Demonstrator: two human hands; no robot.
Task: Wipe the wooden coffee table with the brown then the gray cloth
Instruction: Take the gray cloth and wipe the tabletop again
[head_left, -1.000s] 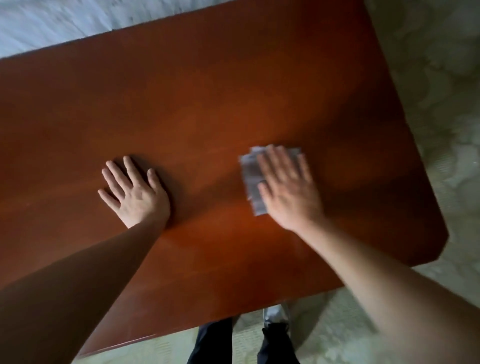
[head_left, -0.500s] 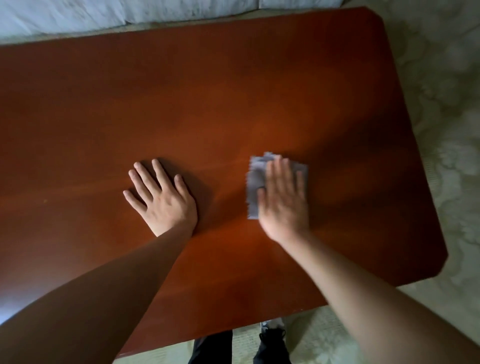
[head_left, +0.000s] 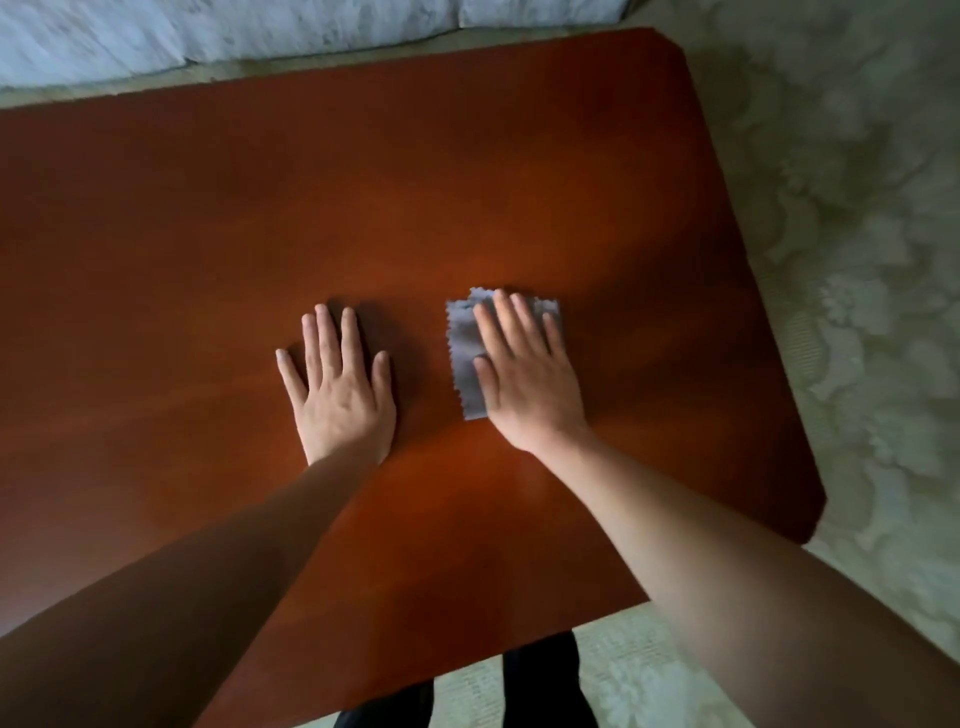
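The wooden coffee table (head_left: 363, 182) has a glossy red-brown top that fills most of the view. A small gray cloth (head_left: 462, 353) with zigzag edges lies flat near the middle of it. My right hand (head_left: 524, 379) presses flat on the cloth, fingers spread and pointing away from me, covering its right part. Just to the left, my left hand (head_left: 343, 395) rests palm-down on the bare wood, a short gap from the cloth, holding nothing. No brown cloth is in view.
A pale patterned carpet (head_left: 857, 260) surrounds the table on the right and near side. A light cushion or sofa edge (head_left: 208, 31) runs along the far side. My dark trouser legs (head_left: 540, 686) stand at the table's near edge.
My left hand has slid right across the wood, closer to the cloth. My right hand and the gray cloth have turned from slanted to straight. The table's far edge has come into view.
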